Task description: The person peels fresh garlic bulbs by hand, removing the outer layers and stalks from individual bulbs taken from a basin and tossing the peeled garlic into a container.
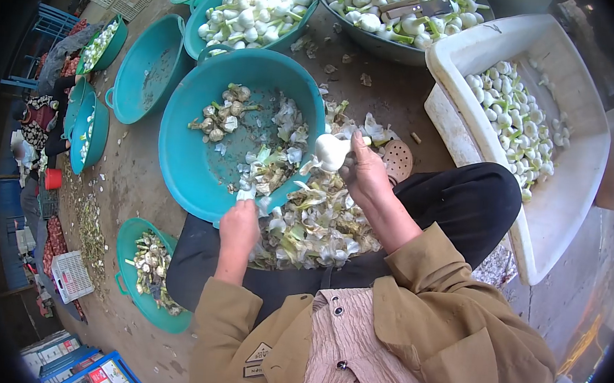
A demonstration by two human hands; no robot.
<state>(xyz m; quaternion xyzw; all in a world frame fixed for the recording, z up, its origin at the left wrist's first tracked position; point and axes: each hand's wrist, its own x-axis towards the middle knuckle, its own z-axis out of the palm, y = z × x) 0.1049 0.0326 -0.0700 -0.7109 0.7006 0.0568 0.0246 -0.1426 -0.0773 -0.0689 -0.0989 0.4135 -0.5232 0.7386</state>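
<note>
My right hand (367, 169) is closed on a white garlic bulb (331, 152), raised over the right rim of a big teal basin (175, 136). Lower and to the left, my left hand (239, 226) is closed at the basin's near rim, with pale peel (247, 193) at its fingertips. Inside the basin lie unpeeled garlic bulbs (219, 118) and loose skins (269, 171). A heap of garlic skins (319, 224) spreads between my legs, below both hands.
A white tub (454, 120) of garlic stands at right. Behind are a teal tub (285, 40) and a dark tub (374, 43), both filled with garlic; a knife (416, 8) lies on the latter. A green basin (128, 250) is lower left. Another person (40, 119) sits far left.
</note>
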